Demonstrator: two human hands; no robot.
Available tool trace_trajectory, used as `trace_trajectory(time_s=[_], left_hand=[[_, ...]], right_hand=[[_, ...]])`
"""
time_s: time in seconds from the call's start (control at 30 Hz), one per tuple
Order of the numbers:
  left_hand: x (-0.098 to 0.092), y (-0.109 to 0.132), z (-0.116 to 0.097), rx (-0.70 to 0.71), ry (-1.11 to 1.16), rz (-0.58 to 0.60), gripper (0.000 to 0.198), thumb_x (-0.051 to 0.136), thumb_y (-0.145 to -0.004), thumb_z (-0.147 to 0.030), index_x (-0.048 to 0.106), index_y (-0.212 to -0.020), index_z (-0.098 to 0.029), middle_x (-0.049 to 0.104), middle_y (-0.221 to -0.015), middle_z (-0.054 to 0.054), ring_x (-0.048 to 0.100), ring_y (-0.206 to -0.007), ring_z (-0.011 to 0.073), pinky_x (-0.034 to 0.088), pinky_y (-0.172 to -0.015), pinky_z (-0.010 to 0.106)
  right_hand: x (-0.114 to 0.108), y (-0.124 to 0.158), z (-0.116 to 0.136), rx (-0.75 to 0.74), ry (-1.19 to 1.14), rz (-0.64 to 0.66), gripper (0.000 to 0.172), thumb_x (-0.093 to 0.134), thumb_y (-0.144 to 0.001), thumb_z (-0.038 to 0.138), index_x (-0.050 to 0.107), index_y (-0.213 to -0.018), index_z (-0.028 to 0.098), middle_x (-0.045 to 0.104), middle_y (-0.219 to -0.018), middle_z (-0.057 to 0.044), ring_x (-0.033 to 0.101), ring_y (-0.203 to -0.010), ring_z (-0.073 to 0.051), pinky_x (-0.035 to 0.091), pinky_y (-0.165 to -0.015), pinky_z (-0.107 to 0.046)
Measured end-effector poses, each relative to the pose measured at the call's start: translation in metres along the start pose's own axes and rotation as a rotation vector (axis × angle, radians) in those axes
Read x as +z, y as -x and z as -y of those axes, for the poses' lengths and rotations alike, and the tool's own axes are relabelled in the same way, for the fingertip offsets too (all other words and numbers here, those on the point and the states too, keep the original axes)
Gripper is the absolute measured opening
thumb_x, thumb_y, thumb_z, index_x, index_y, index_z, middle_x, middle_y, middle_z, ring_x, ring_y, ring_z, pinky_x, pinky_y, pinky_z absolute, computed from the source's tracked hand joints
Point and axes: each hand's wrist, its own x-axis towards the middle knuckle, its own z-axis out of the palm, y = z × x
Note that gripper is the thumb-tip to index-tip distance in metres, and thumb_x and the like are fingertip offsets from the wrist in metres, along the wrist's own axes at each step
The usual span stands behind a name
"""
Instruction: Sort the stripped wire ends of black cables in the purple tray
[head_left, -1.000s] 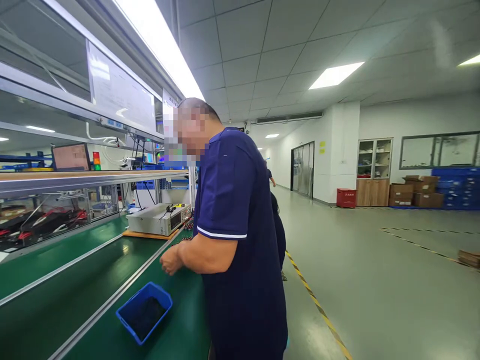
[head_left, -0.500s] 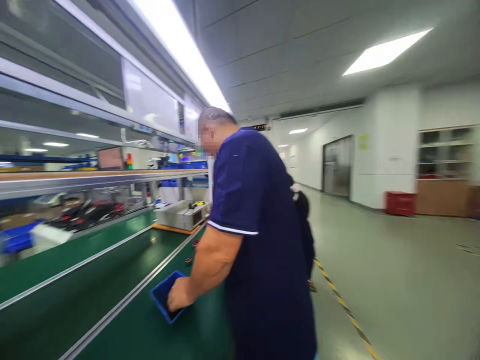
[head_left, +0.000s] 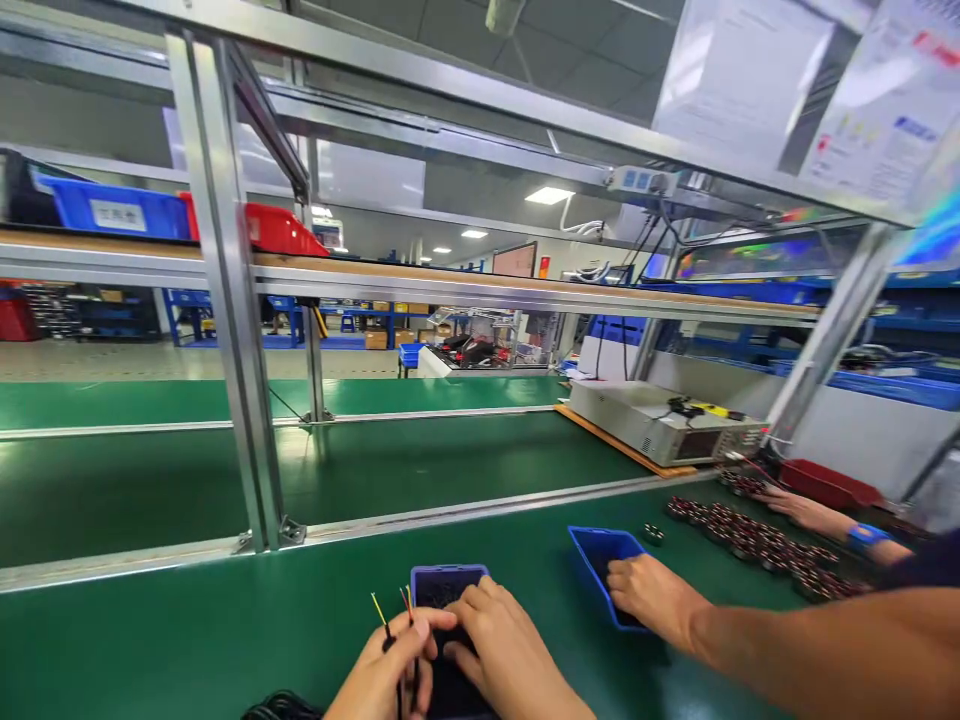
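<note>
My left hand point(head_left: 382, 672) pinches a small black part point(head_left: 388, 642) with thin yellow and red wires point(head_left: 390, 605) sticking up. My right hand point(head_left: 504, 645) lies curled beside it, over a blue plastic bin point(head_left: 448, 586) of dark contents. To the right, a co-worker's hand point(head_left: 652, 592) rests in a second blue bin point(head_left: 596, 565). Another hand point(head_left: 795, 510), with a blue wristband point(head_left: 866, 537), lies by rows of small dark coil-like parts point(head_left: 757, 542). Whatever my right hand touches is hidden.
My hands are over a green belt bench point(head_left: 225, 620) with aluminium rails and uprights point(head_left: 225, 290). A grey bench instrument point(head_left: 664, 425) sits on an orange board. A red tray point(head_left: 825, 483) lies beyond, and a black wire bundle point(head_left: 281, 708) sits at bottom left.
The view has swung from the co-worker and hall to look down along the bench. My hands now show. The co-worker's blue bin is now to my right, with a hand in it.
</note>
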Motion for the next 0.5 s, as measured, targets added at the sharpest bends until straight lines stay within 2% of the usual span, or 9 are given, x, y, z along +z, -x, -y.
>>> trace_trajectory(time_s=[0.1, 0.2, 0.27, 0.33, 0.43, 0.5], left_hand=[[-0.009, -0.007, 0.003, 0.071, -0.018, 0.058, 0.059, 0.079, -0.070, -0.064, 0.072, -0.103, -0.016, 0.057, -0.063, -0.002, 0.053, -0.044, 0.0082, 0.034, -0.042, 0.018], [-0.014, -0.012, -0.002, 0.081, -0.089, 0.072, 0.066, 0.075, -0.070, -0.068, 0.070, -0.111, -0.017, 0.063, -0.068, 0.000, 0.050, -0.040, 0.0056, 0.031, -0.042, 0.018], [-0.011, -0.014, -0.008, 0.085, -0.158, 0.044, 0.067, 0.068, -0.072, -0.075, 0.073, -0.102, -0.015, 0.065, -0.073, 0.002, 0.043, -0.038, 0.0027, 0.028, -0.041, 0.019], [-0.003, -0.016, -0.014, 0.096, -0.225, -0.011, 0.068, 0.064, -0.072, -0.078, 0.074, -0.090, -0.013, 0.065, -0.074, 0.002, 0.037, -0.037, 0.0012, 0.025, -0.040, 0.019], [0.008, -0.017, -0.016, 0.073, -0.295, -0.062, 0.066, 0.071, -0.064, -0.078, 0.071, -0.081, -0.014, 0.056, -0.060, -0.004, 0.032, -0.037, 0.0023, 0.026, -0.041, 0.020], [0.010, -0.018, -0.013, 0.047, -0.306, -0.071, 0.064, 0.073, -0.061, -0.077, 0.069, -0.078, -0.016, 0.050, -0.054, -0.007, 0.031, -0.038, 0.0036, 0.028, -0.042, 0.020]], right_hand=[[0.014, -0.018, 0.000, -0.039, 0.016, -0.009, 0.018, 0.074, -0.074, 0.006, 0.074, -0.081, 0.022, 0.071, -0.083, -0.003, 0.062, -0.086, -0.024, 0.045, -0.082, -0.031], [0.025, -0.020, -0.007, -0.077, -0.001, -0.021, 0.021, 0.066, -0.077, 0.001, 0.071, -0.073, 0.021, 0.070, -0.078, -0.002, 0.062, -0.081, -0.022, 0.044, -0.078, -0.030], [0.027, -0.018, -0.013, -0.089, -0.025, -0.029, 0.023, 0.062, -0.081, 0.001, 0.070, -0.071, 0.021, 0.068, -0.075, -0.003, 0.062, -0.077, -0.021, 0.045, -0.077, -0.030], [0.027, -0.016, -0.016, -0.079, -0.050, -0.039, 0.024, 0.057, -0.086, 0.002, 0.071, -0.078, 0.020, 0.068, -0.076, -0.004, 0.063, -0.076, -0.021, 0.045, -0.075, -0.029], [0.023, -0.012, -0.016, -0.041, -0.080, -0.047, 0.023, 0.056, -0.087, 0.002, 0.071, -0.092, 0.019, 0.069, -0.082, -0.004, 0.065, -0.077, -0.020, 0.047, -0.070, -0.026], [0.021, -0.010, -0.014, -0.009, -0.096, -0.049, 0.021, 0.061, -0.084, 0.002, 0.071, -0.092, 0.019, 0.069, -0.083, -0.002, 0.066, -0.077, -0.018, 0.048, -0.068, -0.023]])
